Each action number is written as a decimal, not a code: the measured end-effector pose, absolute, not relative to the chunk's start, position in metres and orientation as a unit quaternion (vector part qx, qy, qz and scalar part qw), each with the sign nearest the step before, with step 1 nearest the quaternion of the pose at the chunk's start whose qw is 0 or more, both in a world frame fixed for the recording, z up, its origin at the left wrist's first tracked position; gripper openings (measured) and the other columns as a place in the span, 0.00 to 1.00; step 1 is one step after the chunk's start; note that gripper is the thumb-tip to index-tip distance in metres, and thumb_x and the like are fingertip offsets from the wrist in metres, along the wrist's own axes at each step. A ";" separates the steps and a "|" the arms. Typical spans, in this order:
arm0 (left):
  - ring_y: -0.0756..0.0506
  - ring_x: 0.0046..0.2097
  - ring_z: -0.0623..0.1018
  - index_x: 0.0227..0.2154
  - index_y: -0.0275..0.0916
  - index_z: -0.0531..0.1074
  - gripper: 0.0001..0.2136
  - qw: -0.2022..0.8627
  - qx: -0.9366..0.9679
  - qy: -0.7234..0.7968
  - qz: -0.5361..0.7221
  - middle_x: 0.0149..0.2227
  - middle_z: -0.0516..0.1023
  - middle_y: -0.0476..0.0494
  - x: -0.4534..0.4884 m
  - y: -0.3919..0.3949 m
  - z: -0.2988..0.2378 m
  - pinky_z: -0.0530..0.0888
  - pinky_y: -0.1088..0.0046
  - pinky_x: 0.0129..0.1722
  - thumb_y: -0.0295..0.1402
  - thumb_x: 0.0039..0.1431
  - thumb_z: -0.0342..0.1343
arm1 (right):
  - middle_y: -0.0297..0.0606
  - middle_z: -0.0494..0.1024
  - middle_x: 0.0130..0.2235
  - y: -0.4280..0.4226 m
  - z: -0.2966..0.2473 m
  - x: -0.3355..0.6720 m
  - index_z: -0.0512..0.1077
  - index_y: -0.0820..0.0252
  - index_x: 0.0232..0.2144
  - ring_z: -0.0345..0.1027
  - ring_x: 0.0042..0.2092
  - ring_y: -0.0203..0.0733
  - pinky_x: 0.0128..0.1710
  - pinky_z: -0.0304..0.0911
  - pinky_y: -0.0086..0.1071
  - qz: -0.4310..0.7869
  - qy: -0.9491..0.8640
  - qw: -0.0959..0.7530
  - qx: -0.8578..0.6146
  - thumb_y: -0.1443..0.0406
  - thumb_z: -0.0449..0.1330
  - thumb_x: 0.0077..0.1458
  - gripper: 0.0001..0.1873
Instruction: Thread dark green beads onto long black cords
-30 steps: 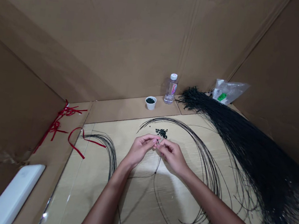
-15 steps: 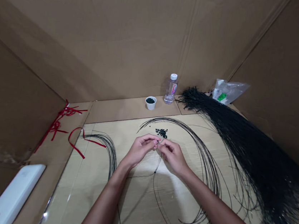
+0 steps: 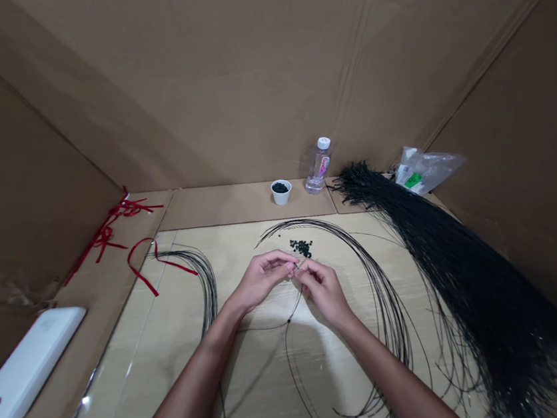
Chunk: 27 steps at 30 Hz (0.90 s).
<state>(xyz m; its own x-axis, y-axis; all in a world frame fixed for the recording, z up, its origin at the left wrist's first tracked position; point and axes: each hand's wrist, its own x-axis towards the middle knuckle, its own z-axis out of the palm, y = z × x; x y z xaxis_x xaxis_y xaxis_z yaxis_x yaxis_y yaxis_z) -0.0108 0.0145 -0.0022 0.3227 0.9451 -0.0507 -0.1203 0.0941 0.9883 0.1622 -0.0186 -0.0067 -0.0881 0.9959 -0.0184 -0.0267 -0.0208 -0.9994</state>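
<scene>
Both hands meet at the middle of the table, fingertips almost touching. My left hand [image 3: 265,274] pinches a thin black cord [image 3: 297,300]; my right hand [image 3: 320,287] pinches it from the other side. Fingers hide the exact spot they work on. From there the cord drops to a small dark bead [image 3: 288,321] and runs on in thin strands across the table. Just beyond the fingertips lies a loose pile of small dark green beads [image 3: 301,246]. A white cup [image 3: 280,192] of similar beads stands farther back.
A clear bottle [image 3: 318,166] stands beside the cup. Thick black cords [image 3: 435,247] fill the right side, near a plastic bag [image 3: 423,172]. Curved cord bundles lie left [image 3: 207,281] and right [image 3: 377,267]. Red ribbons [image 3: 144,267] and a white device [image 3: 35,356] are at left. Cardboard walls [image 3: 253,78] surround the table.
Almost nothing differs. The fingertips have shifted very slightly around the cord; both hands stay in the same place.
</scene>
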 end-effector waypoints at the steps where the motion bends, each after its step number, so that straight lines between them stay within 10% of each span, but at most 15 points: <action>1: 0.45 0.40 0.81 0.40 0.37 0.86 0.14 0.624 0.521 0.395 0.427 0.38 0.85 0.40 -0.011 0.014 -0.002 0.77 0.69 0.43 0.42 0.57 0.73 | 0.28 0.62 0.21 -0.019 -0.007 0.162 0.68 0.56 0.23 0.51 0.25 0.37 0.26 0.47 0.33 0.535 -0.508 0.480 -0.474 0.58 0.62 0.60 0.15; 27: 0.45 0.38 0.82 0.39 0.37 0.86 0.15 0.630 0.496 0.413 0.431 0.37 0.86 0.39 -0.011 0.015 -0.005 0.78 0.69 0.42 0.42 0.54 0.75 | 0.28 0.61 0.21 -0.019 -0.003 0.162 0.69 0.57 0.23 0.51 0.25 0.36 0.27 0.46 0.33 0.539 -0.509 0.480 -0.469 0.55 0.63 0.60 0.18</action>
